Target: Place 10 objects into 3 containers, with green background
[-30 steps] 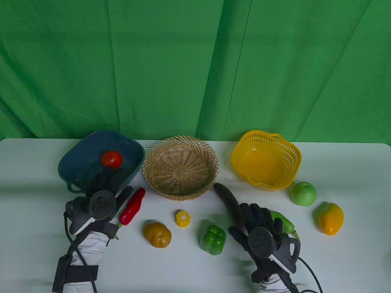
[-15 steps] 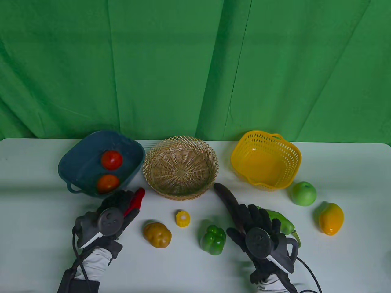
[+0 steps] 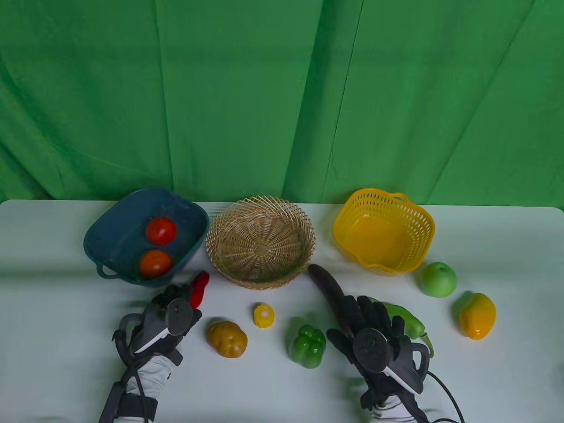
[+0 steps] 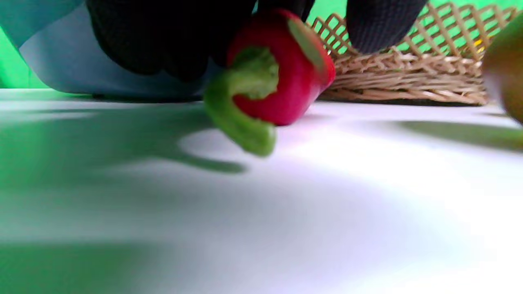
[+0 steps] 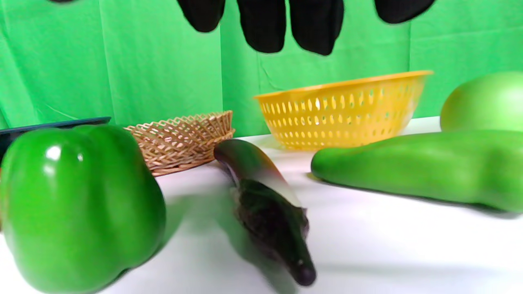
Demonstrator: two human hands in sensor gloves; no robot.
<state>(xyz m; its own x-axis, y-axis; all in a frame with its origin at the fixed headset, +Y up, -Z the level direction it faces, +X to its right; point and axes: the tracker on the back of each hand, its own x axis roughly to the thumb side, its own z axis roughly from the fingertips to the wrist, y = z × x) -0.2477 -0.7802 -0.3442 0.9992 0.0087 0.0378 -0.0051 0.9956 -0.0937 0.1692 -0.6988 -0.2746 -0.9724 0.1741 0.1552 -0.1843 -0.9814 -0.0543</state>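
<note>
- Your left hand (image 3: 169,310) is gripping the red chili pepper (image 3: 200,288); in the left wrist view your gloved fingers (image 4: 171,36) are closing around its stem end (image 4: 245,106), which is sitting raised off the white bench (image 3: 57,246) above its own shadow.
- The chili's red tip is poking out past your fingers toward the gap between the blue basket (image 3: 108,233) and the wicker basket (image 3: 282,220).
- Your right hand (image 3: 374,328) is hovering spread, holding nothing; in the right wrist view its fingertips (image 5: 312,28) are hanging clear of the bench.
- The dark eggplant (image 3: 326,288) is running under the left edge of that hand, and the long green pepper (image 3: 407,319) is lying just beside its right edge.
- The green bell pepper (image 3: 308,346) is sitting just left of your right hand; the corn piece (image 3: 263,316) and the brownish-yellow pepper (image 3: 227,338) are lying between your two hands.
- Two tomatoes (image 3: 161,230) (image 3: 155,263) are resting inside the blue basket.
- The yellow basket (image 3: 423,224) is standing beyond your right hand, with the green apple (image 3: 437,279) and the mango (image 3: 478,315) near it on the right.
</note>
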